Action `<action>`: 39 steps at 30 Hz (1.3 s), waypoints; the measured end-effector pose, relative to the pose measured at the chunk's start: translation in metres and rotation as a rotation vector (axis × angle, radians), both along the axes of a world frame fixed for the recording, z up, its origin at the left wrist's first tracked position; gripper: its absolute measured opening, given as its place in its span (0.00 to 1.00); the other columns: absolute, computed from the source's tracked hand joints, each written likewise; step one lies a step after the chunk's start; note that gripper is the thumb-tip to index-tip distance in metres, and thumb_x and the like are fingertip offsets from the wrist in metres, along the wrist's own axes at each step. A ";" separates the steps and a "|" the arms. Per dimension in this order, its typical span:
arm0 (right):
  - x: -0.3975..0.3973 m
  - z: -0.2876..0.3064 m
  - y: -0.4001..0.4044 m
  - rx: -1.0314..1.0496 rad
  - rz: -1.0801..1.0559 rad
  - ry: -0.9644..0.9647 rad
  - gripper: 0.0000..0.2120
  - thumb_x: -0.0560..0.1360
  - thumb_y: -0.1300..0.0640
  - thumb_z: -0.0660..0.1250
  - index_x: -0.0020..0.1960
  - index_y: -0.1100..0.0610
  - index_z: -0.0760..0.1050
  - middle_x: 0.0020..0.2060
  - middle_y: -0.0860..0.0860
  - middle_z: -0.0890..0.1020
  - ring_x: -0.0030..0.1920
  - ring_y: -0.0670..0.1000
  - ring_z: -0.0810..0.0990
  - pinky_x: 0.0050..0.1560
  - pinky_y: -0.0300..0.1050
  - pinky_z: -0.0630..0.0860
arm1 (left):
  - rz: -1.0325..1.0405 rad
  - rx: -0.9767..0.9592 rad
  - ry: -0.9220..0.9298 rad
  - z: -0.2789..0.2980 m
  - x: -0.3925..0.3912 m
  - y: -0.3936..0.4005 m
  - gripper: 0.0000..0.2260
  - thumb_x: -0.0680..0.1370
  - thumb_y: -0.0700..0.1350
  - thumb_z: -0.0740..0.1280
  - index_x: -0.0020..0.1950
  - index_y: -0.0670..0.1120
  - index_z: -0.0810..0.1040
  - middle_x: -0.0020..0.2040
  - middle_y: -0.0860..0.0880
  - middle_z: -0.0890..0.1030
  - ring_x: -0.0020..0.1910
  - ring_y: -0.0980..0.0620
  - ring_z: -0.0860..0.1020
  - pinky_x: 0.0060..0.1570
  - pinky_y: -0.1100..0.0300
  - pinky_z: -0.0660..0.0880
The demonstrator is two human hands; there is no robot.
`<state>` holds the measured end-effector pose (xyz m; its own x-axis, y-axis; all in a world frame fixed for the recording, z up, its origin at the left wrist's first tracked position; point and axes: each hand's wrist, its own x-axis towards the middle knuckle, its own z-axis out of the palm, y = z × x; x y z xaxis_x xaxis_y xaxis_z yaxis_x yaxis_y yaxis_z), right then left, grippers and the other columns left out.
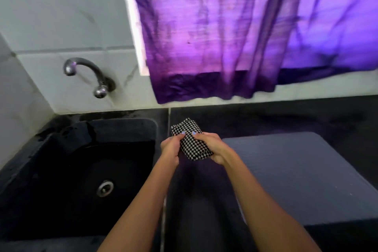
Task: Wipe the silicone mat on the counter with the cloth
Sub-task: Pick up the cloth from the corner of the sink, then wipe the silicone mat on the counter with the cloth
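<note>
A black-and-white checked cloth (pixel 192 141) is bunched between both hands above the dark counter, just right of the sink. My left hand (pixel 170 147) grips its left side and my right hand (pixel 213 147) grips its right side, thumbs on top. The grey silicone mat (pixel 302 176) lies flat on the counter to the right of my hands, its left edge under my right forearm. The cloth is held off the mat, beside its near-left corner.
A black sink (pixel 67 180) with a metal drain fills the left. A chrome tap (pixel 88 73) sticks out of the marble-tiled wall above it. A purple curtain (pixel 245 32) hangs over the back of the dark counter (pixel 266 116).
</note>
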<state>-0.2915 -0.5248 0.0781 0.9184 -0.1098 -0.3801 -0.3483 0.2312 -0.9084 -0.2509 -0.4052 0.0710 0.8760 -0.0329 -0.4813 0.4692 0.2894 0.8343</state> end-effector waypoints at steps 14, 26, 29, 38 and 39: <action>-0.129 0.004 -0.127 -0.974 -0.239 0.110 0.11 0.73 0.59 0.63 0.54 0.58 0.77 0.51 0.61 0.82 0.53 0.61 0.79 0.49 0.48 0.75 | -0.812 1.302 -0.809 -0.100 -0.112 -0.088 0.23 0.83 0.49 0.48 0.77 0.46 0.51 0.78 0.46 0.52 0.77 0.47 0.49 0.74 0.53 0.45; -0.185 -0.120 -0.034 -1.614 0.137 0.036 0.38 0.48 0.53 0.81 0.56 0.61 0.81 0.53 0.57 0.83 0.53 0.55 0.83 0.52 0.49 0.79 | -0.805 1.357 -0.895 -0.113 -0.118 -0.084 0.41 0.65 0.58 0.34 0.77 0.44 0.53 0.77 0.47 0.54 0.77 0.48 0.50 0.74 0.56 0.43; -0.181 -0.118 -0.041 -1.620 0.106 -0.044 0.37 0.46 0.53 0.81 0.55 0.62 0.81 0.51 0.57 0.84 0.52 0.54 0.83 0.51 0.47 0.80 | -0.820 1.391 -0.903 -0.113 -0.116 -0.082 0.40 0.66 0.56 0.33 0.77 0.45 0.52 0.77 0.47 0.53 0.77 0.49 0.50 0.74 0.56 0.43; -0.168 -0.059 -0.082 -0.948 -0.126 0.030 0.18 0.79 0.63 0.57 0.68 0.57 0.71 0.60 0.60 0.79 0.60 0.61 0.76 0.57 0.45 0.72 | -0.834 1.450 -0.858 -0.109 -0.149 -0.068 0.23 0.83 0.48 0.45 0.77 0.47 0.45 0.78 0.49 0.46 0.77 0.49 0.44 0.75 0.53 0.39; -0.165 -0.053 -0.087 -0.826 -0.204 0.042 0.17 0.79 0.62 0.57 0.66 0.58 0.72 0.59 0.60 0.79 0.60 0.60 0.76 0.57 0.44 0.72 | -0.838 1.455 -0.861 -0.110 -0.151 -0.066 0.23 0.83 0.49 0.45 0.77 0.48 0.45 0.78 0.49 0.45 0.77 0.50 0.43 0.74 0.53 0.39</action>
